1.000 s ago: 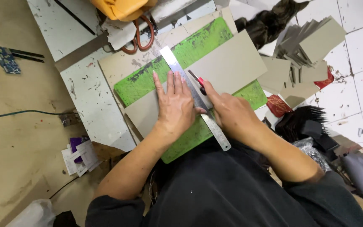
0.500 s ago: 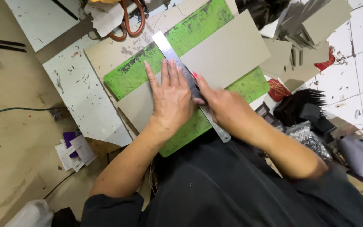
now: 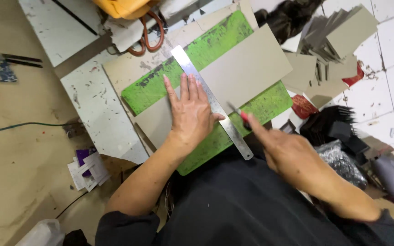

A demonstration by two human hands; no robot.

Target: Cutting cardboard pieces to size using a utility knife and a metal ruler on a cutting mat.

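Several grey card offcuts [image 3: 329,50] beside mat [image 3: 215,41]

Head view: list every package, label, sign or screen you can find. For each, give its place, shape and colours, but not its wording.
Small card packs: on the floor left of the left arm; a loose heap of flat rectangles, white with one purple.
Red packet: right of the green mat; flat, crumpled, red.
Plastic bag: beside the right hand; shiny, grey-black, creased.
No signs or screens show.

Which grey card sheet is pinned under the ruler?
The big sheet on the green mat, pressed by the left hand; the others lie piled to the right.
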